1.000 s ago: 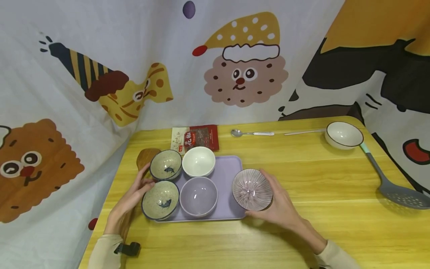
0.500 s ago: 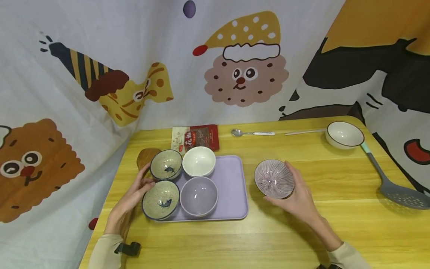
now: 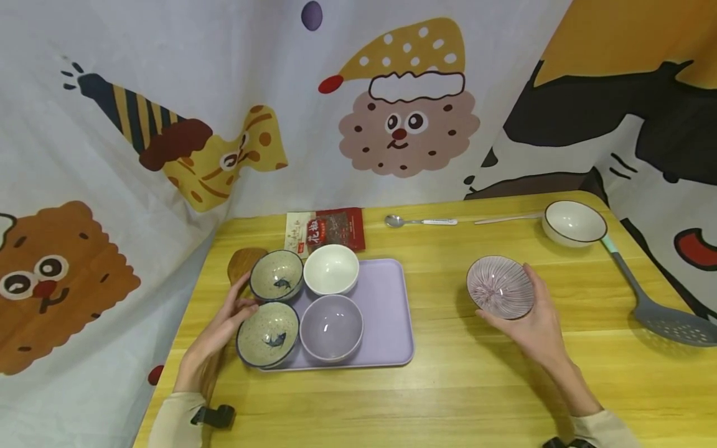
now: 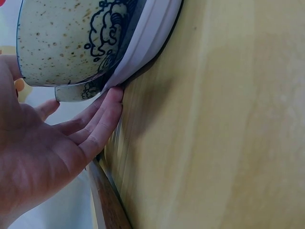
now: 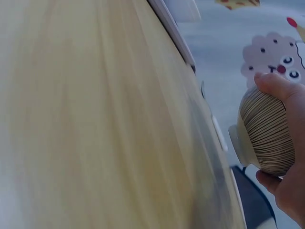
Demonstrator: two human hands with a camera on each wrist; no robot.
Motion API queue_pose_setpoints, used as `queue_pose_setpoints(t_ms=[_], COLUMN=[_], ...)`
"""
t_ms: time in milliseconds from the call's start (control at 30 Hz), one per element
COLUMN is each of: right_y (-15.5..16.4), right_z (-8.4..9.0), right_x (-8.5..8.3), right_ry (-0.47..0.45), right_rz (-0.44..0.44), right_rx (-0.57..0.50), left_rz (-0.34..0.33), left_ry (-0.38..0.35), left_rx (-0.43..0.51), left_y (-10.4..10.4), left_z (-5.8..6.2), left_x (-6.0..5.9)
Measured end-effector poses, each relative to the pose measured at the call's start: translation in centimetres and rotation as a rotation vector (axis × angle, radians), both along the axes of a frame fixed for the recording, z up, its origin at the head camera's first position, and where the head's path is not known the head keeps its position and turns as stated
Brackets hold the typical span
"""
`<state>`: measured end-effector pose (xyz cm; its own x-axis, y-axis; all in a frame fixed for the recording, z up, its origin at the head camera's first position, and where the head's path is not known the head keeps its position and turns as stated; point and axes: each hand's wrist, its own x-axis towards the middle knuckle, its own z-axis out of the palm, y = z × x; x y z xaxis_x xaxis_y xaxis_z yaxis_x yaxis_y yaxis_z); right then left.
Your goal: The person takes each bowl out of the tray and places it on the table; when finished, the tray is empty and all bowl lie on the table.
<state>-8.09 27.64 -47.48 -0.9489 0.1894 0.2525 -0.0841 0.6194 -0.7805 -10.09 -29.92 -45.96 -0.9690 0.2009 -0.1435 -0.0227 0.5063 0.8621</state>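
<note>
My right hand (image 3: pixel 534 323) grips a small bowl (image 3: pixel 500 287) with fine purple stripes by its side, to the right of the lilac tray (image 3: pixel 386 311). The right wrist view shows the bowl's striped outside (image 5: pixel 267 129) and foot raised off the table. At the tray's left edge, my left hand (image 3: pixel 221 320) lies beside two speckled bowls with blue fish, a rear one (image 3: pixel 277 275) and a front one (image 3: pixel 267 334). Its fairly straight fingers (image 4: pixel 102 119) touch the tray's edge in the left wrist view. A white bowl (image 3: pixel 332 269) and a lilac bowl (image 3: pixel 332 328) also stand on the tray.
Behind the tray lies a red and cream packet (image 3: pixel 325 230). A spoon (image 3: pixel 420 221) and a thin light stick (image 3: pixel 506 219) lie along the back. At right are a brown-rimmed bowl (image 3: pixel 574 223) and a grey skimmer (image 3: pixel 672 323). A wooden utensil (image 3: pixel 243 264) lies left.
My right hand has carried the striped bowl rightward from over the tray's right end, and slightly farther back, to above the bare table. The left hand stays in place.
</note>
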Motion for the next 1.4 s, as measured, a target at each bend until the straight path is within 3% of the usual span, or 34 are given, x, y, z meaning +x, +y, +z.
queue_pose_setpoints(t_ms=[600,900,1400], right_y=[6.8,9.2,12.3], right_z=[0.3,0.8,0.8], right_x=[-0.4,-1.3,-2.6], right_ry=[-0.127,-0.260,-0.325], right_rz=[-0.262,-0.474,-0.561], right_rx=[-0.068,-0.082,-0.105], left_rz=[-0.001,0.003,0.010], left_ry=[-0.006,-0.005,-0.005], left_rx=[0.003,-0.001,-0.002], left_y=[0.1,0.0,0.3], left_z=[0.0,-0.1,0.2], left_x=[0.2,0.0,0.1])
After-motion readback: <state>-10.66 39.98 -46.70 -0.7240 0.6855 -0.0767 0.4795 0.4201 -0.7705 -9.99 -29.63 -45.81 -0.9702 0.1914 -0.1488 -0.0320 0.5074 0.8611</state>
